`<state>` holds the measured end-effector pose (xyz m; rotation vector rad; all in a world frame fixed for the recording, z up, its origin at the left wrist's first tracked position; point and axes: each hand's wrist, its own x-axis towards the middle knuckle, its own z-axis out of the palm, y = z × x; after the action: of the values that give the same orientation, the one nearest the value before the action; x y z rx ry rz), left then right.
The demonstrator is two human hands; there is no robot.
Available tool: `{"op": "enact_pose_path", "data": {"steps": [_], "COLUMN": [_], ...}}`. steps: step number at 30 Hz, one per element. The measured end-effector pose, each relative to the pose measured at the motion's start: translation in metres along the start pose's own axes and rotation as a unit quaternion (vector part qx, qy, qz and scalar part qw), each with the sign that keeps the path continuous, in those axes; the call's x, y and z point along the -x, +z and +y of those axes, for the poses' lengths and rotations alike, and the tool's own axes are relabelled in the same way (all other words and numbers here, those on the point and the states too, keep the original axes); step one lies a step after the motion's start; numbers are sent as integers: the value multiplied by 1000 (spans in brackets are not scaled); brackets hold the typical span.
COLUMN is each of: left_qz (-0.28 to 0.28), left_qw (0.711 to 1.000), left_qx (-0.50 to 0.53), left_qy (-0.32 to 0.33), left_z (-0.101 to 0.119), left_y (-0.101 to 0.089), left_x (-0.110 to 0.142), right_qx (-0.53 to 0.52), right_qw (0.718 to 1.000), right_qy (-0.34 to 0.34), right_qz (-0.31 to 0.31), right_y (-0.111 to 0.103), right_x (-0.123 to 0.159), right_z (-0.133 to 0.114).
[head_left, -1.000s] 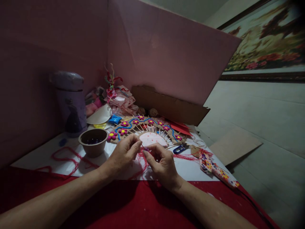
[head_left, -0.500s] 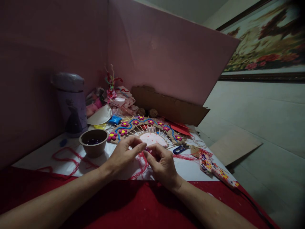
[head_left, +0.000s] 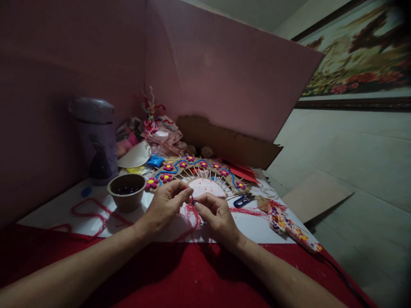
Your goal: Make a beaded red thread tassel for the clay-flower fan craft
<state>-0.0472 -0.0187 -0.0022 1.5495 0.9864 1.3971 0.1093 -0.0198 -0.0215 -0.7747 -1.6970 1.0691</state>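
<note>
My left hand (head_left: 169, 200) pinches the end of a red yarn (head_left: 192, 216) between thumb and forefinger. Close beside it, my right hand (head_left: 218, 216) holds a small dark bead (head_left: 194, 202) in its fingertips, where the yarn meets it; whether the yarn runs through the bead is too small to tell. Loose red strands hang below both hands onto the white sheet (head_left: 154, 226). Just behind the hands lies a half-round woven fan (head_left: 175, 167) with sticks, pink flowers and a wavy blue cord. Left of my hands stands a brown bowl (head_left: 126, 201) with dark shiny pieces inside.
A blue cutter (head_left: 244, 200) and a flower-patterned glue gun (head_left: 297, 235) with a cord lie at the right. Behind are red paper (head_left: 244, 172), a cardboard strip (head_left: 231, 145) and a white paper plate (head_left: 136, 155). A purple tumbler (head_left: 96, 149) stands at the left.
My fingertips have drawn slightly apart, with the left hand a little further left. The red yarn and the dark bead now show between them.
</note>
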Motion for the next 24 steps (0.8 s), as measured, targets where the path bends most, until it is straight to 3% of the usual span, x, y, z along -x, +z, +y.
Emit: {"op": "enact_pose_path", "data": {"steps": [9, 15, 17, 21, 24], "left_qz": [-7, 4, -33, -205, -225], "left_qw": [1000, 992, 983, 924, 896], "left_qx": [13, 117, 167, 282, 324], "left_qy": [17, -44, -74, -159, -205], "left_z": [2, 3, 6, 11, 8], "left_y": [3, 2, 3, 8, 11], "left_x": [2, 1, 2, 6, 7], "right_qx": [3, 28, 26, -9, -44], "right_qw": [1000, 997, 995, 994, 994], "right_qy": [3, -61, -81, -80, -62], "right_qz": [-5, 41, 59, 79, 84], "right_y": [0, -3, -2, 1, -1], "right_x": [0, -3, -3, -4, -6], "right_z": [0, -2, -5, -10, -11]}}
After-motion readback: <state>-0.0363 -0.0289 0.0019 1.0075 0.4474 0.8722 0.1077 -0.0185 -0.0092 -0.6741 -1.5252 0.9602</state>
